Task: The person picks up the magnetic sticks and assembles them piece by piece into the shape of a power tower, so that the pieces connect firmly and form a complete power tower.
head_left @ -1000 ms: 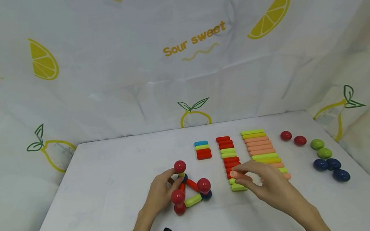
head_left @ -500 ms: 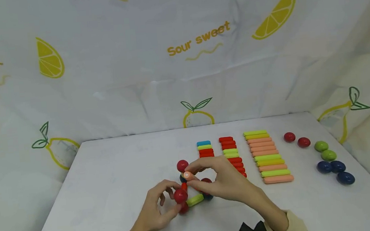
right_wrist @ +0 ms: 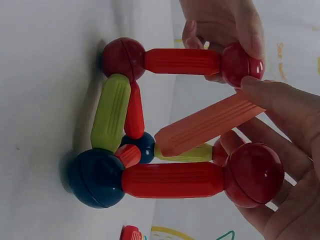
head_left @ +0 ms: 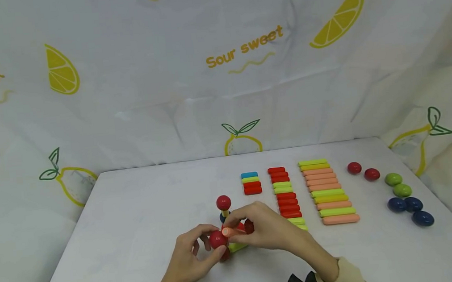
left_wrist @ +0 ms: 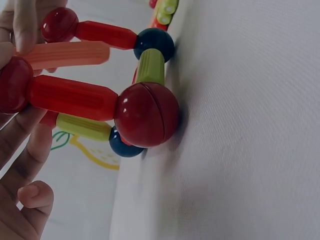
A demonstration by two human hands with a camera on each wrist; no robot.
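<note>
A magnetic stick-and-ball frame stands on the table, its triangular base of red and lime rods (right_wrist: 111, 112) joining two blue balls (right_wrist: 97, 177) and a red ball (left_wrist: 146, 114). An upright rod rises from each corner with a red ball on top. My left hand (head_left: 189, 256) pinches the near-left top ball (head_left: 217, 239) between thumb and fingers. With thumb and fingers, my right hand (head_left: 268, 229) pinches an orange rod (right_wrist: 205, 125) beside that ball, tilted in the right wrist view. Whether rod and ball touch, I cannot tell.
Right of the frame lie short red and lime rods (head_left: 288, 202) in columns, then a column of longer orange, yellow and lime rods (head_left: 322, 181). Loose red balls (head_left: 372, 174), green balls (head_left: 402, 190) and blue balls (head_left: 422, 218) sit near the table's right edge.
My right hand has carried the orange rod left from the rod columns to the frame. My left hand has shifted from the far upright to the near-left top ball and grips it.
</note>
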